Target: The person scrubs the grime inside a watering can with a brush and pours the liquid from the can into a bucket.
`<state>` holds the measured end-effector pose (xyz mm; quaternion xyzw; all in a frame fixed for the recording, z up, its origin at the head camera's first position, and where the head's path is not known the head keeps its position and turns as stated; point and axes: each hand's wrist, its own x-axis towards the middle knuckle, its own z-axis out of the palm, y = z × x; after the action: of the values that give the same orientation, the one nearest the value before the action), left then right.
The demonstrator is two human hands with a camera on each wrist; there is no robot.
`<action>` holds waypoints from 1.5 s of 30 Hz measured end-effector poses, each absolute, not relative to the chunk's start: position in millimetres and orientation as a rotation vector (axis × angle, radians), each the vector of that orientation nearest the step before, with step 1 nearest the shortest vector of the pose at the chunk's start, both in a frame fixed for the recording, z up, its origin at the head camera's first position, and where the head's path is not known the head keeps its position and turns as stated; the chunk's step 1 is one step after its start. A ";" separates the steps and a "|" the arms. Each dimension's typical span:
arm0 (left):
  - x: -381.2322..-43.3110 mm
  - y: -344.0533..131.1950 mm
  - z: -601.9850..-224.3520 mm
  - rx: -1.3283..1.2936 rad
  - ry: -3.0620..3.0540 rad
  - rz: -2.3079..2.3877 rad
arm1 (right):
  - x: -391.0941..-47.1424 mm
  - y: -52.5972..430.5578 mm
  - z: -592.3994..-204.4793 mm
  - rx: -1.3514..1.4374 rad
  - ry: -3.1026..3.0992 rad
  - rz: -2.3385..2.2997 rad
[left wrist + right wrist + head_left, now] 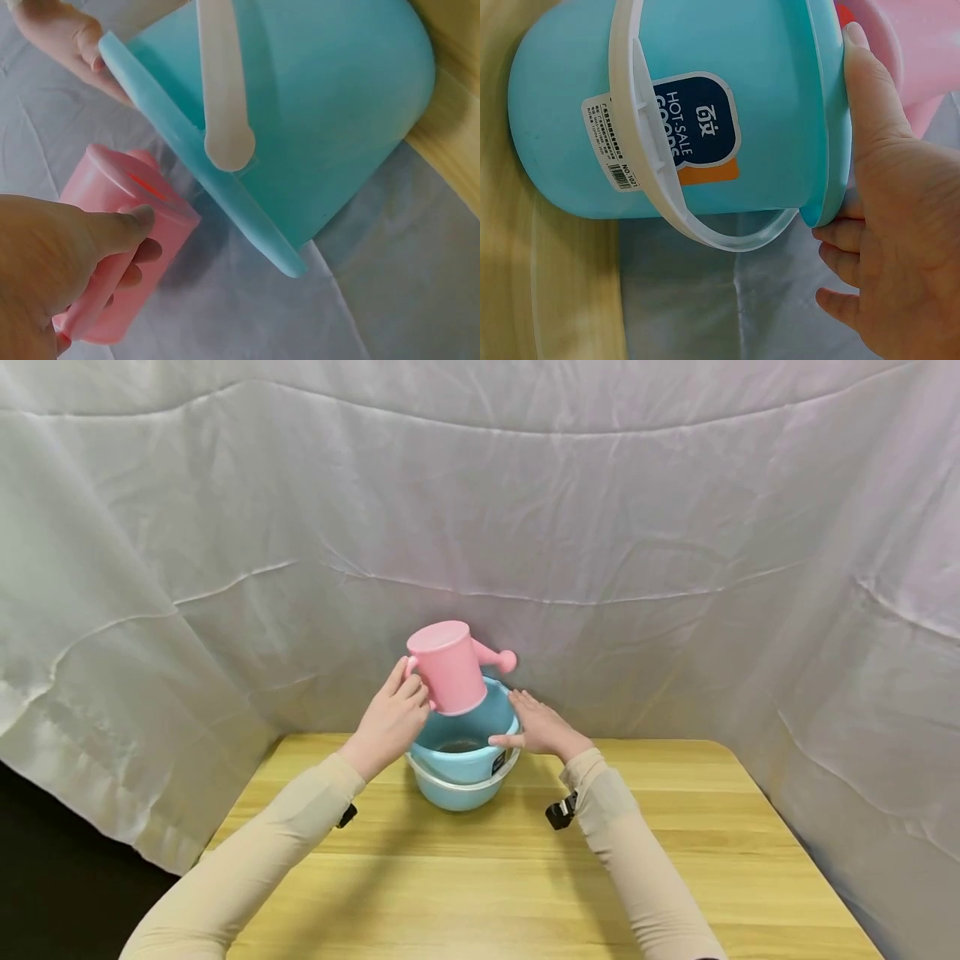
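Note:
My left hand (390,718) grips the handle of a pink watering can (450,672). The can is tipped over with its base up and its mouth facing down over a light blue bucket (462,767). Its spout points right, ending in a round head. In the left wrist view, the mouth shows an orange-red inside close to the bucket's rim. My right hand (543,727) rests on the right side of that rim, thumb (874,94) and fingers extended along it. A darker patch shows at the bucket's bottom.
The bucket's white handle (656,180) hangs down across its outer side, over a printed label (697,120). The bucket stands at the back of a wooden table (465,893). Grey cloth (600,527) hangs right behind the table and along its sides.

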<state>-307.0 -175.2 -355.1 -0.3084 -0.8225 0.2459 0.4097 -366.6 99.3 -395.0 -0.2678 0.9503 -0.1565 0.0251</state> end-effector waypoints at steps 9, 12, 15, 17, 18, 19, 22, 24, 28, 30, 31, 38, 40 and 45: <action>-305.7 -176.6 -356.7 -0.766 -2.092 0.518 | -366.4 99.4 -395.3 -0.832 2.932 -0.482; -306.3 -179.0 -356.1 -0.755 -2.083 0.458 | -366.0 99.0 -394.6 -0.825 2.934 -0.481; -307.4 -183.5 -355.8 -0.759 -2.092 0.346 | -366.3 99.0 -394.8 -0.829 2.932 -0.479; -307.9 -187.7 -355.5 -0.762 -2.118 0.234 | -366.4 98.7 -394.7 -0.831 2.933 -0.478; -308.2 -190.1 -355.5 -0.761 -2.144 0.171 | -366.5 98.6 -394.7 -0.832 2.935 -0.477; -308.5 -192.5 -355.6 -0.759 -2.169 0.108 | -366.4 98.2 -394.6 -0.831 2.934 -0.480; -309.6 -199.8 -356.6 -0.732 -2.264 -0.076 | -366.1 97.3 -394.6 -0.824 2.935 -0.479; -310.4 -204.2 -358.0 -0.705 -2.327 -0.185 | -366.1 96.8 -394.8 -0.822 2.935 -0.481; -311.3 -210.7 -361.8 -0.667 -2.400 -0.365 | -366.1 96.9 -395.6 -0.820 2.938 -0.485; -311.2 -212.7 -363.8 -0.659 -2.417 -0.453 | -365.6 96.9 -395.4 -0.813 2.937 -0.487; -310.9 -213.4 -365.0 -0.654 -2.421 -0.494 | -365.7 97.0 -395.3 -0.813 2.938 -0.488; -307.4 -214.8 -372.7 -0.563 -2.448 -0.740 | -366.3 98.4 -395.8 -0.814 2.944 -0.500; -306.1 -215.2 -374.8 -0.535 -2.449 -0.804 | -365.7 98.3 -395.6 -0.813 2.944 -0.506; -301.6 -218.1 -379.3 -0.446 -2.447 -0.946 | -364.3 97.9 -395.7 -0.820 2.947 -0.503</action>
<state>-301.6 -218.1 -379.3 -0.1629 -0.8930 -0.3455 0.2380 -364.3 97.9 -395.7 -0.2644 0.9505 -0.1622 0.0206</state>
